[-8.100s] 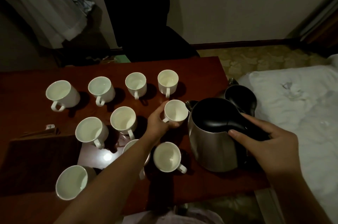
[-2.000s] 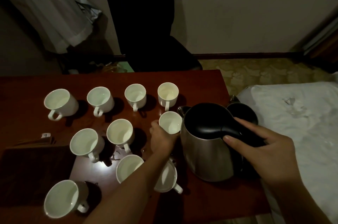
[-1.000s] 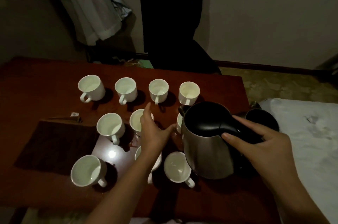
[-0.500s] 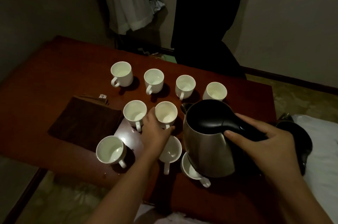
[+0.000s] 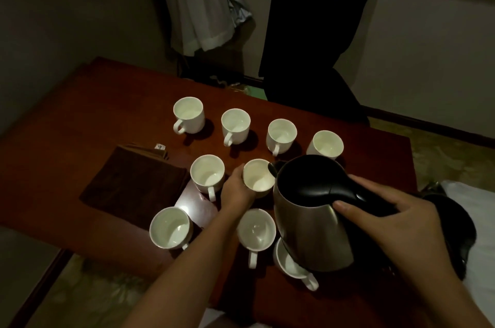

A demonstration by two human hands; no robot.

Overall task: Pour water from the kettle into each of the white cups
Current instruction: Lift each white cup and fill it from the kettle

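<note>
I see the left hand (image 5: 237, 191) grasping a white cup (image 5: 258, 175); just right of it, the right hand (image 5: 396, 223) grips the kettle (image 5: 310, 223) handle.

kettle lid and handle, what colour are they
Black, above a silver metal body on the kettle; the head view, the only one, shows it clearly.

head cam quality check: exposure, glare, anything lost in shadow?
Head view: dim and underexposed, corners darker. One specular glare patch on the table between the cups; soft sheen on the kettle body. The brown cloth is nearly lost in shadow. White cups stay readable; water levels don't. Wide-angle bending at the edges.
</note>
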